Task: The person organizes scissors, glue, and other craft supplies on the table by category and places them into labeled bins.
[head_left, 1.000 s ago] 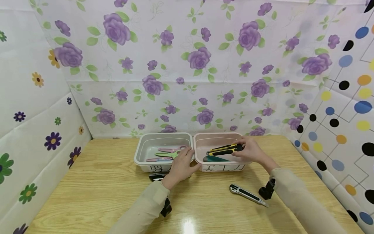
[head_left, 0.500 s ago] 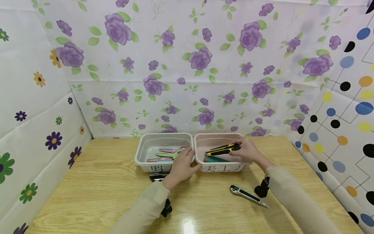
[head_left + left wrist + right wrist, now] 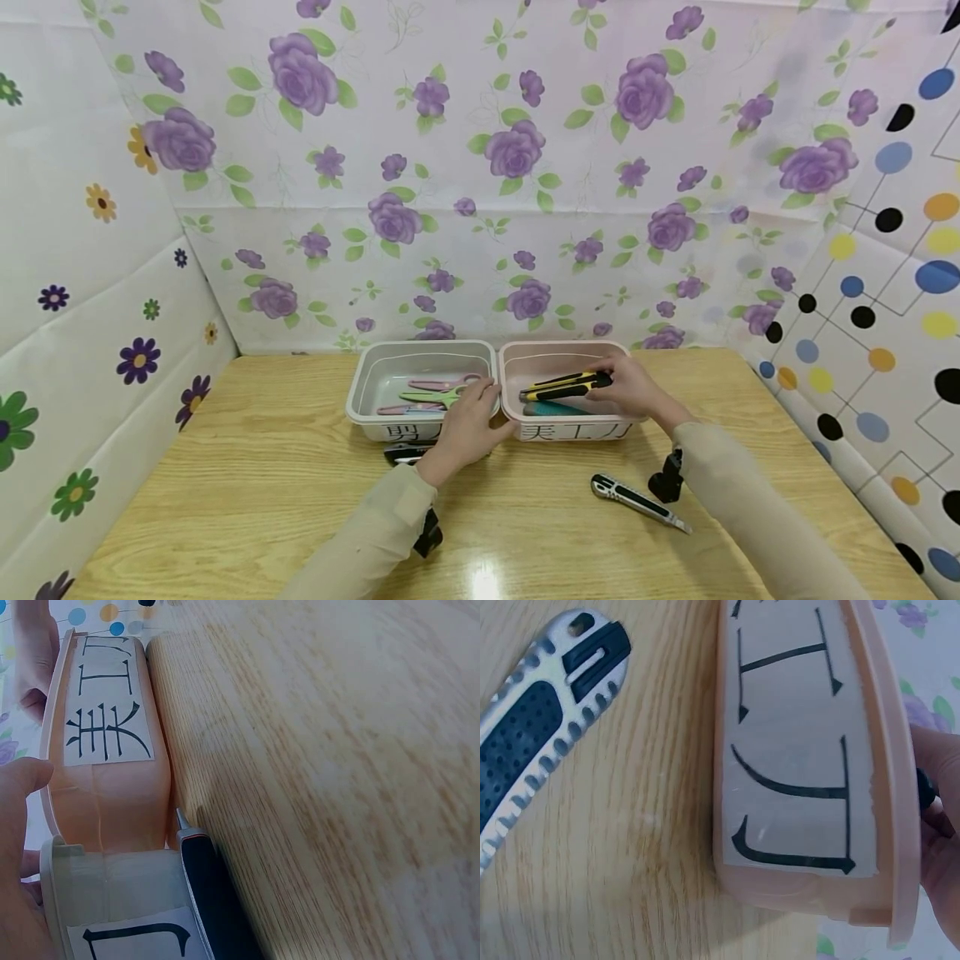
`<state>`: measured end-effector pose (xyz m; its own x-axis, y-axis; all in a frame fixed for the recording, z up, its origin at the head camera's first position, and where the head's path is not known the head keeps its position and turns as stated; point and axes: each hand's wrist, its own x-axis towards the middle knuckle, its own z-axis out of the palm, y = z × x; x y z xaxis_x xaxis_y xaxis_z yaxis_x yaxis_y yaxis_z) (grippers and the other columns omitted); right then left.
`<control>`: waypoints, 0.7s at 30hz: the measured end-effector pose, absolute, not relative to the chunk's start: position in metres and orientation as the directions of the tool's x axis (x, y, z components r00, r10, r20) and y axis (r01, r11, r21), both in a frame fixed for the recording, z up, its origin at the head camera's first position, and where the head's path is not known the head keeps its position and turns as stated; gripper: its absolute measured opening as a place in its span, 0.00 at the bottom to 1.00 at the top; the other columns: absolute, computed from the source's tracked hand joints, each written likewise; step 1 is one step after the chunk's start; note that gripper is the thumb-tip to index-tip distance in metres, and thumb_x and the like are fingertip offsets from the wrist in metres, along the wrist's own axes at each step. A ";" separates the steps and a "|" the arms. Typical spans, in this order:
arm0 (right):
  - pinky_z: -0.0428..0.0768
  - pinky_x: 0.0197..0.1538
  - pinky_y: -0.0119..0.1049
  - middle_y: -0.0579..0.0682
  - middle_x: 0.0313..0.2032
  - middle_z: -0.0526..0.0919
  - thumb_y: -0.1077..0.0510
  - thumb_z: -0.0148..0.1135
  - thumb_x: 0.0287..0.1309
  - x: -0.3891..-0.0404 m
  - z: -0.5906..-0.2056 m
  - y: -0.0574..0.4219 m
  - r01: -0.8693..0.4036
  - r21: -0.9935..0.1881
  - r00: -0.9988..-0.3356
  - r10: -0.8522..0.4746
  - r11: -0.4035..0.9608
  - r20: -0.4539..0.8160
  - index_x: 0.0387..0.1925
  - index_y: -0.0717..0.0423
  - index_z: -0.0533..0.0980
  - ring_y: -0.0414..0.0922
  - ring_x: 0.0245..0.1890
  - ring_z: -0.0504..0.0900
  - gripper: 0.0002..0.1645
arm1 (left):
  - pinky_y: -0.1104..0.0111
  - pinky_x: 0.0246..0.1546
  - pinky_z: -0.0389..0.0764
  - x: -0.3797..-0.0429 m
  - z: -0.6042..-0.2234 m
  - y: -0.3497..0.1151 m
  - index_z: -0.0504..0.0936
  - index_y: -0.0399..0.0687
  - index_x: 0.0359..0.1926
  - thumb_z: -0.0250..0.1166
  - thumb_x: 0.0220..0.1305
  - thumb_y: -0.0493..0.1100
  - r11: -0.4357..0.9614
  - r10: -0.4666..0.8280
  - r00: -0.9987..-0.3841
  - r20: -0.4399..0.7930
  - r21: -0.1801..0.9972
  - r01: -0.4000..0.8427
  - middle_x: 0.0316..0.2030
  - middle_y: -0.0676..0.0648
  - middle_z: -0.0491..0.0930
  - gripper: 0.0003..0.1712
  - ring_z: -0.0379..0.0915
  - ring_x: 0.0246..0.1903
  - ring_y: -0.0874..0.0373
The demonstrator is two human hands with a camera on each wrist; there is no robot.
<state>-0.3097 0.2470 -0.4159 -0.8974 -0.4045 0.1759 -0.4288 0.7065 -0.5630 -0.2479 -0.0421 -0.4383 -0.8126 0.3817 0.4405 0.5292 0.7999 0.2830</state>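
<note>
My right hand (image 3: 633, 385) reaches over the right side of the pink box (image 3: 510, 358) and holds yellow-and-black utility knives (image 3: 567, 390) by one end, tilted inside the box. A teal object (image 3: 553, 408) lies below them on the box floor. In the right wrist view the box wall hides most of the grip. My left hand (image 3: 468, 421) rests over the front right corner of the grey box (image 3: 360, 379), fingers inside it. Its thumb (image 3: 34, 774) reaches the pink box's rim in the left wrist view.
Pink and green scissors (image 3: 431, 398) lie inside the grey box. A silver-and-black utility knife (image 3: 637, 502) lies on the wooden table (image 3: 247, 500) at the right front. Another dark cutter (image 3: 401, 452) sits against the grey box's front, partly under my left forearm. Patterned cloth surrounds the table.
My right hand has shifted left and slightly down with the yellow-and-black utility knives, deeper into the pink box. The left hand stays in place.
</note>
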 end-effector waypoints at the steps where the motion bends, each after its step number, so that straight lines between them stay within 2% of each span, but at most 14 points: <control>1: 0.74 0.34 0.37 0.60 0.43 0.74 0.58 0.70 0.44 -0.310 -0.417 0.246 -0.440 -0.547 -0.893 -0.411 0.712 0.183 0.47 0.65 0.76 0.46 0.33 0.73 0.26 | 0.59 0.54 0.69 -0.248 -0.438 -0.042 0.73 0.39 0.54 0.63 0.54 0.57 0.802 0.382 -0.813 0.439 0.279 0.527 0.54 0.42 0.70 0.33 0.64 0.57 0.49; 4: 0.74 0.35 0.38 0.59 0.42 0.75 0.60 0.70 0.44 -0.313 -0.419 0.246 -0.456 -0.530 -0.886 -0.422 0.715 0.192 0.47 0.66 0.76 0.46 0.35 0.73 0.26 | 0.59 0.54 0.69 -0.248 -0.438 -0.042 0.72 0.39 0.54 0.63 0.55 0.57 0.806 0.381 -0.817 0.433 0.277 0.523 0.55 0.42 0.69 0.33 0.63 0.57 0.49; 11: 0.78 0.33 0.36 0.59 0.42 0.75 0.63 0.68 0.46 -0.317 -0.423 0.251 -0.407 -0.577 -0.905 -0.397 0.708 0.151 0.47 0.66 0.76 0.47 0.34 0.77 0.24 | 0.58 0.53 0.70 -0.247 -0.438 -0.042 0.73 0.39 0.53 0.64 0.54 0.57 0.803 0.375 -0.818 0.435 0.289 0.521 0.54 0.42 0.69 0.32 0.64 0.56 0.49; 21: 0.77 0.36 0.41 0.58 0.39 0.81 0.63 0.69 0.44 -0.322 -0.423 0.253 -0.499 -0.478 -0.861 -0.473 0.723 0.186 0.42 0.66 0.78 0.46 0.34 0.78 0.20 | 0.59 0.52 0.71 -0.246 -0.437 -0.042 0.73 0.39 0.53 0.64 0.54 0.56 0.804 0.378 -0.809 0.450 0.275 0.528 0.54 0.42 0.70 0.32 0.65 0.56 0.49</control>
<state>-0.3216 0.2534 -0.4234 -0.8615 -0.4726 0.1856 -0.4994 0.7228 -0.4776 -0.2463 -0.0422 -0.4373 -0.8092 0.3776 0.4501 0.5278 0.8038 0.2746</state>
